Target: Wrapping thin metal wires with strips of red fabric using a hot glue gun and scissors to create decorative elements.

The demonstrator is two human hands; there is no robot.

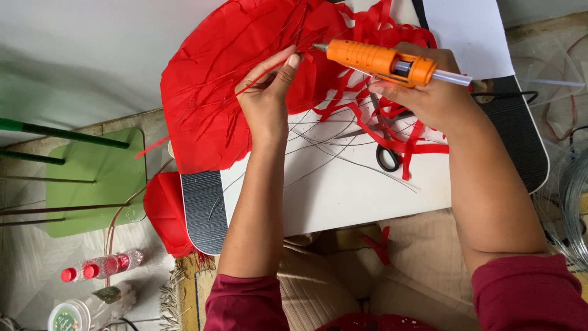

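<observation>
Bare white board (343, 190) below the hands; scissors (384, 150), red strips (367, 116) cluttering above.

A green stool (98, 178) is seen at the left, with two red-capped clear bottles (101, 267) laid on the floor near it. Black-handled scissors (387, 153) are found on the white board (343, 190) among thin wires (343, 156). A coil of wire (572, 202) is seen at the right edge.
</observation>
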